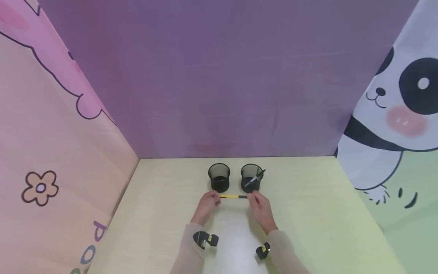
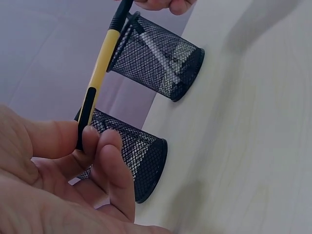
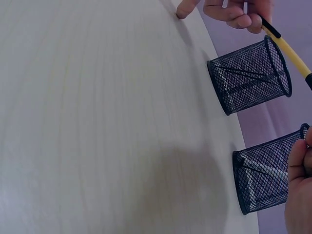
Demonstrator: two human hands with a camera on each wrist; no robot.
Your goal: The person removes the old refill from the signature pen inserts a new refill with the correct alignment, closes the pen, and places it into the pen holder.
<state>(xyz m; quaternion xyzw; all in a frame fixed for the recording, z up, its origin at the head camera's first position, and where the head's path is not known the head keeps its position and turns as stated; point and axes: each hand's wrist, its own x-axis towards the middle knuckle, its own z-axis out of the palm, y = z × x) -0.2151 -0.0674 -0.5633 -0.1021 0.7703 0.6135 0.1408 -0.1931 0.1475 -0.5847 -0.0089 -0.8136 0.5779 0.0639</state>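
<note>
A yellow and black pen (image 1: pixel 232 196) stretches level between both hands, just in front of two black mesh pen cups. My left hand (image 1: pixel 208 204) pinches its left end between thumb and fingertips, which the left wrist view shows closely. At the other, black end, my right hand (image 1: pixel 261 207) pinches the pen; in the right wrist view that hand is partly cut off at the edge. Behind the left hand stands the left cup (image 1: pixel 220 184). The right cup (image 1: pixel 247 186) stands behind the right hand and holds a black and white pen (image 2: pixel 158 57) that leans against its rim.
Both cups stand upright on a pale wood-grain table (image 1: pixel 164 213), towards its back edge. A purple cloth wall (image 1: pixel 219 95) rises behind the table. Printed cloth panels flank it, with a flower (image 1: pixel 40 188) on the left and a panda (image 1: pixel 380 133) on the right.
</note>
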